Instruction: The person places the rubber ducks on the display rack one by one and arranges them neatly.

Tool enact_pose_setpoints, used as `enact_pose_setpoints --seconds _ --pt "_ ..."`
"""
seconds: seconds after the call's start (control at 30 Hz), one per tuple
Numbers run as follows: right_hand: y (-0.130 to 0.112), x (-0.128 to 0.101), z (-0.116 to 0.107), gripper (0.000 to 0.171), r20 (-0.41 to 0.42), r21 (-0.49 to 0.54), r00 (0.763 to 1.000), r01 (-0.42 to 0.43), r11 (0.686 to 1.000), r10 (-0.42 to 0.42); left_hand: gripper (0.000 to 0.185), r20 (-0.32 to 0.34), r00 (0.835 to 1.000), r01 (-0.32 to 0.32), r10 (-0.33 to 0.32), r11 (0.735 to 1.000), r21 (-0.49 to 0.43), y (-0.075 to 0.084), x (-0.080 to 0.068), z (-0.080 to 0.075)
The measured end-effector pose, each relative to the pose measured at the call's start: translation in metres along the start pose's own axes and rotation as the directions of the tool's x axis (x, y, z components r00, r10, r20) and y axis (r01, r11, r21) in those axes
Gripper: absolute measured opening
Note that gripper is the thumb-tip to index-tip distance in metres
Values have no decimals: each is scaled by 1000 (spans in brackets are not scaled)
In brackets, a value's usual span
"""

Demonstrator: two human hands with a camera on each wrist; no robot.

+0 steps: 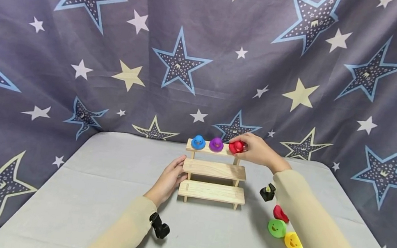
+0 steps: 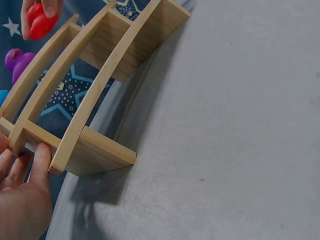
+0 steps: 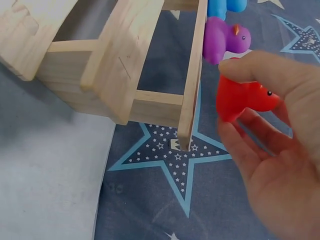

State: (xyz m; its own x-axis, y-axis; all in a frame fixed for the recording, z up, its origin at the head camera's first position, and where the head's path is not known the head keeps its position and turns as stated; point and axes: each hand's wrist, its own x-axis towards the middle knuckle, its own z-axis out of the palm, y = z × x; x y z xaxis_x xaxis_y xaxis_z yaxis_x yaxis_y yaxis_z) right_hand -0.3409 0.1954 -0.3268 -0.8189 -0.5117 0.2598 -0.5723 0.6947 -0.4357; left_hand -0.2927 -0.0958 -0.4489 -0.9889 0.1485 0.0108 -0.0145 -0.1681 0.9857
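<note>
Pinching a red duck (image 1: 236, 147) at the right end of the wooden step shelf's (image 1: 214, 169) top tier, right hand (image 1: 258, 149) has thumb and fingers curled round it. Purple duck (image 1: 216, 144) and blue duck (image 1: 198, 142) stand left of it. Left hand (image 1: 168, 180), fingers straight, presses the shelf's left side

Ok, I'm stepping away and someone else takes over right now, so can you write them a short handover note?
Right hand: pinches the red duck at the right end of the top step of the wooden stand.
Left hand: open, fingers resting against the stand's left side.
Done: blue duck and purple duck sit on the top step.
Left: middle and bottom steps are bare; another red duck, a green duck and a yellow duck lie on the table to the right.
</note>
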Motion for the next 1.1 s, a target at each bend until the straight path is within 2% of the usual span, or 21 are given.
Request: enact_pose_setpoints --seconds 0.53,0.9,1.1 --pt "6 14 8 53 78 11 993 -92 996 91 59 -1 1000 2 -2 1000 -8 1 -1 0" --pt "10 14 10 54 97 66 989 -117 991 110 60 -11 1000 6 -6 1000 -10 0 0 1" --pt "11 15 9 57 99 53 989 -117 992 111 60 -9 1000 4 -4 1000 -17 0 -1 1"
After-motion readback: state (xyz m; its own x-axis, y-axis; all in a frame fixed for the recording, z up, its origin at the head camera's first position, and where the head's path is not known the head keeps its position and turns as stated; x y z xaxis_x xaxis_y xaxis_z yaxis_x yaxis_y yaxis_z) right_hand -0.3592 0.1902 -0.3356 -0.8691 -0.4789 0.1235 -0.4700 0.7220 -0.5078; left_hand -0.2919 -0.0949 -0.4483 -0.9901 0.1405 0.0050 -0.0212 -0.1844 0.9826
